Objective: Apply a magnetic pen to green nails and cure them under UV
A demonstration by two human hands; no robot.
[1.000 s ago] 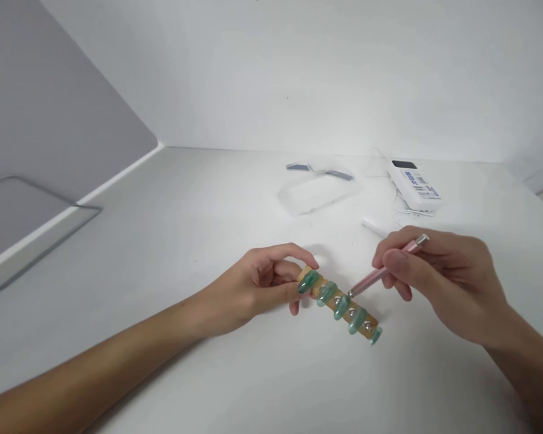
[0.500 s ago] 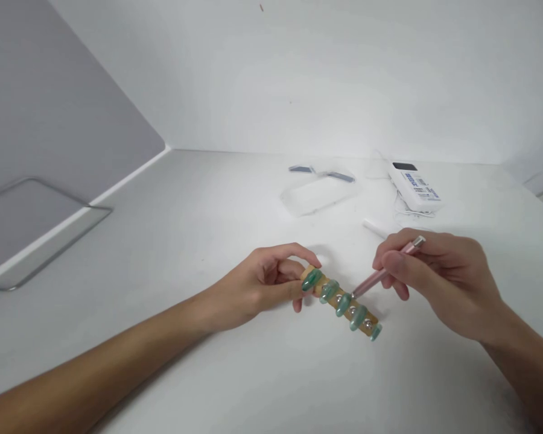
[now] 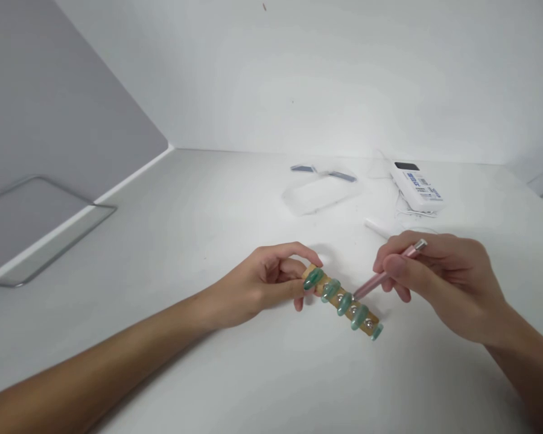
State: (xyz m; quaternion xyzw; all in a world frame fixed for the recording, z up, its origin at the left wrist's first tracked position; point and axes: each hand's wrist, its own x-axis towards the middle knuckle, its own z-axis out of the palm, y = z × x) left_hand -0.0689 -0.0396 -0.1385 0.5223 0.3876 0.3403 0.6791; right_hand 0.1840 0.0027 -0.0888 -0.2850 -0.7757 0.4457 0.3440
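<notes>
"Left hand (image 3: 271,280): what is held?"
"A wooden strip (image 3: 335,301) is pinched, above the table (image 3: 235,374)."
"Right hand (image 3: 452,271)?"
"A pink pen (image 3: 371,283) is gripped; its tip (image 3: 355,296) has barely been shifted beside the middle green nail (image 3: 344,304), so one spot seems worked."

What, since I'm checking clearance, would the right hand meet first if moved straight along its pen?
Probably the strip with green pieces, the tip of the pink pen leading; whether they touch is unclear.
</notes>
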